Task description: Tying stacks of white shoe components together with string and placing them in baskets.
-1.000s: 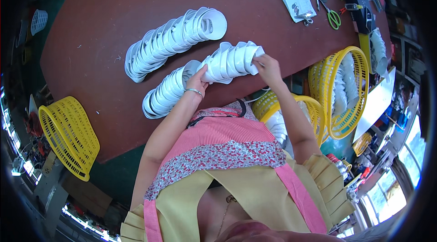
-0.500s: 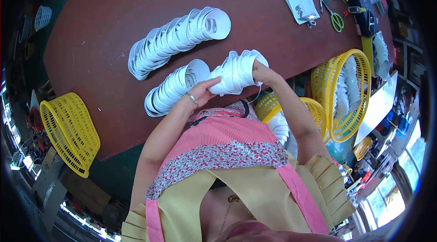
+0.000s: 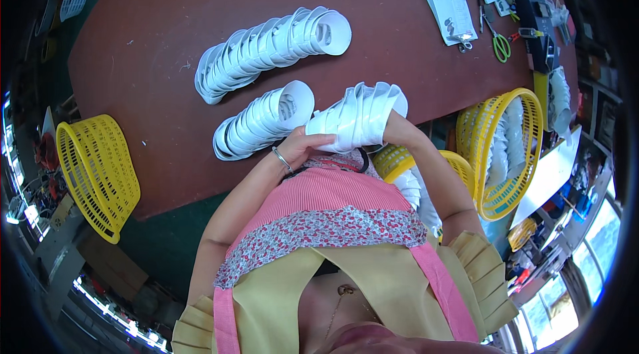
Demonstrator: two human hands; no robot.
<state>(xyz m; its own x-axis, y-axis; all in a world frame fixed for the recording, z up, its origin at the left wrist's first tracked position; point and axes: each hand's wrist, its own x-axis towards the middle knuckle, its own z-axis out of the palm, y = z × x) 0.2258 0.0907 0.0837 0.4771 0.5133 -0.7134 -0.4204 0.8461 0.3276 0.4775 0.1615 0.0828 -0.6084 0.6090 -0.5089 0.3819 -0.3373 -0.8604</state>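
Observation:
A short stack of nested white, cup-shaped pieces [image 3: 359, 114] is held just above the table's near edge, in front of my apron. My left hand [image 3: 307, 145] grips its left end, thumb across the front. Into the open mouth at its right end reaches my right hand [image 3: 397, 130], whose fingers are hidden inside. Left of the held stack, a second stack of the same white pieces [image 3: 256, 127] lies on its side close to my left hand. Farther back lies a longer white stack [image 3: 266, 51], its open end facing right.
The brown table [image 3: 166, 21] carries clipped papers [image 3: 449, 14] and green-handled scissors [image 3: 501, 47] at the far right. Yellow baskets with white pieces, one at the right [image 3: 539, 147] and one by my right forearm [image 3: 399, 161], stand near the table edge. Another yellow basket [image 3: 100, 177] is at left.
The held stack has moved slightly right and nearer to me. My right hand has gone deeper into its mouth. The whole view has shifted a little.

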